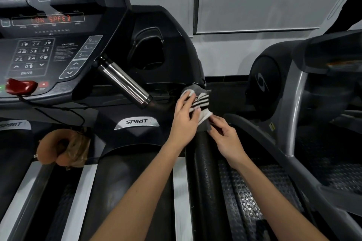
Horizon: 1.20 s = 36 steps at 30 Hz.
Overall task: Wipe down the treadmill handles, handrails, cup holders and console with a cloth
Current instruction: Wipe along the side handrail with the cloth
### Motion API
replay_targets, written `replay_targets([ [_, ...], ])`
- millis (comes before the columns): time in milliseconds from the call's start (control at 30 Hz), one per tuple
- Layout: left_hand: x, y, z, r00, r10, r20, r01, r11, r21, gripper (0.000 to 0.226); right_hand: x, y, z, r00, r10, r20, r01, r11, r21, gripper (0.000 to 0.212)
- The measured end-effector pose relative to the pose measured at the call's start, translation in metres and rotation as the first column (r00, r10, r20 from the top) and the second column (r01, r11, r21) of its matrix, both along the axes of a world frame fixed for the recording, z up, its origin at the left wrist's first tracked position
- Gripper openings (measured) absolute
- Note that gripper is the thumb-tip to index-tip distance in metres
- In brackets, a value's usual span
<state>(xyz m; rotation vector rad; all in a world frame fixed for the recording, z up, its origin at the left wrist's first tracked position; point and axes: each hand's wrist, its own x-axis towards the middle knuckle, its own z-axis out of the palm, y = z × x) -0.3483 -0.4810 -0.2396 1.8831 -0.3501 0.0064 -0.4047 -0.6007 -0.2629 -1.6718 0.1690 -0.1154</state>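
A grey, white and black striped cloth lies draped over the top of the black foam right handrail, where the rail meets the console body. My left hand presses flat on the cloth's left side. My right hand pinches the cloth's lower grey corner against the rail. The chrome pulse handle slants down from the console just left of the cloth. A black cup holder sits above the handle.
A red safety key with a black cord sits on the console's lower left. An orange-brown neck pillow rests on the motor cover. A second machine stands close on the right. Grey wall behind.
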Motion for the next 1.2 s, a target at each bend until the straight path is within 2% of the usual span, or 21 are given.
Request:
replay_targets([
  [67,0.006,-0.003,0.002,0.997,0.023,-0.076,-0.025,0.999,-0.029,0.049,0.0,-0.001,0.0,1.0,-0.005,-0.003,0.005,1.0,0.005,0.04],
  [133,0.006,-0.002,0.004,0.97,0.012,-0.242,-0.056,0.983,-0.176,0.05,-0.001,-0.001,0.0,1.0,-0.006,-0.01,0.006,1.0,0.021,0.04],
  [233,-0.01,0.002,-0.004,0.882,-0.012,-0.471,-0.167,0.927,-0.336,0.041,-0.002,0.0,0.0,1.0,0.001,-0.023,0.0,1.0,0.024,0.04],
  [333,-0.033,0.008,-0.009,0.802,-0.071,-0.593,-0.252,0.86,-0.445,0.029,-0.002,-0.001,0.001,1.0,0.005,-0.025,-0.005,1.0,0.009,0.04],
  [400,-0.044,0.014,-0.014,0.797,-0.083,-0.599,-0.272,0.835,-0.478,0.027,-0.002,0.0,0.002,1.0,0.002,-0.023,-0.002,1.0,0.012,0.04],
  [500,-0.052,0.023,-0.018,0.856,0.024,-0.517,-0.273,0.869,-0.412,0.027,-0.003,0.001,0.003,1.0,-0.002,-0.019,0.002,1.0,0.002,0.04],
  [600,-0.052,0.024,-0.011,0.946,0.14,-0.293,-0.217,0.944,-0.248,0.03,-0.003,0.001,0.002,1.0,-0.011,-0.005,0.011,1.0,-0.011,0.039],
  [667,-0.05,0.019,-0.003,0.986,0.141,-0.094,-0.15,0.984,-0.099,0.033,-0.002,0.001,0.004,1.0,-0.026,0.004,0.026,1.0,-0.017,0.038],
  [700,-0.048,0.016,-0.001,0.99,0.126,-0.062,-0.129,0.99,-0.055,0.036,-0.002,0.002,0.005,1.0,-0.023,0.001,0.023,1.0,-0.018,0.038],
  [767,-0.042,0.012,0.002,0.984,0.118,-0.134,-0.129,0.989,-0.079,0.041,-0.003,0.002,0.006,1.0,-0.012,-0.004,0.012,1.0,-0.016,0.039],
  [833,-0.038,0.011,-0.002,0.949,0.088,-0.304,-0.157,0.965,-0.21,0.038,-0.004,0.002,0.006,1.0,-0.01,-0.007,0.01,1.0,-0.012,0.039],
  [900,-0.039,0.012,-0.007,0.859,0.017,-0.511,-0.224,0.911,-0.346,0.03,-0.005,0.003,0.007,1.0,-0.009,-0.016,0.008,1.0,-0.014,0.04],
  [967,-0.048,0.015,-0.012,0.748,-0.08,-0.658,-0.286,0.857,-0.429,0.034,-0.005,0.003,0.008,1.0,-0.008,-0.029,0.008,1.0,-0.006,0.04],
  [1067,-0.062,0.023,-0.019,0.673,-0.156,-0.723,-0.312,0.826,-0.469,0.032,-0.007,0.002,0.012,0.999,-0.005,-0.034,0.006,1.0,0.019,0.04],
  [1133,-0.068,0.03,-0.02,0.691,-0.145,-0.708,-0.319,0.818,-0.479,0.027,-0.009,0.001,0.013,0.999,-0.018,-0.037,0.02,0.998,0.051,0.039],
  [1200,-0.072,0.035,-0.021,0.755,-0.086,-0.65,-0.288,0.847,-0.447,0.026,-0.012,0.0,0.014,0.998,-0.044,-0.055,0.05,0.992,0.113,0.039],
])
